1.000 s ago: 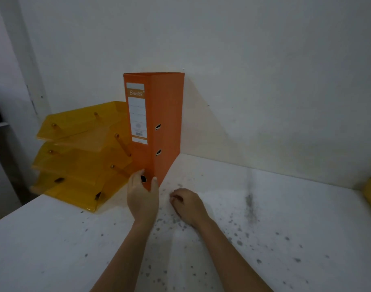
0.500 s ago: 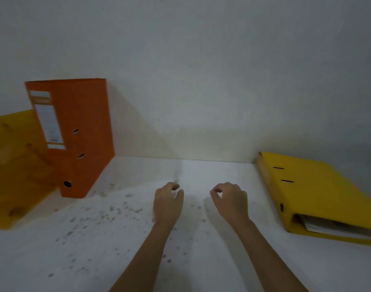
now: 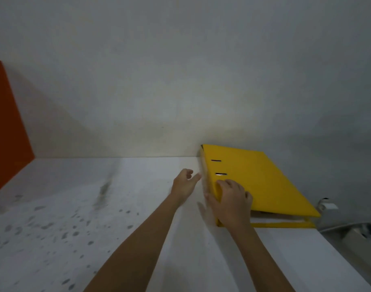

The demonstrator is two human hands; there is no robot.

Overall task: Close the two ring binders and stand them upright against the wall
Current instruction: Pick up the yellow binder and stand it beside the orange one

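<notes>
- Since half a second ago both my hands have crossed from mid-table to the yellow binder [image 3: 258,182].
- Now my right hand [image 3: 231,204] lies spread over its near spine corner, fingers on the cover and thumb down the spine; it looks like a loose hold rather than a clamp, though blur hides the contact.
- At the spine, my left hand [image 3: 184,184] hangs open and empty, fingertips just beside it.
- Closed and lying flat, the yellow binder sits at the table's [image 3: 138,228] back right corner, against the wall [image 3: 180,81].
- At the back left edge, the orange binder [image 3: 5,131] stands upright by the wall.
</notes>
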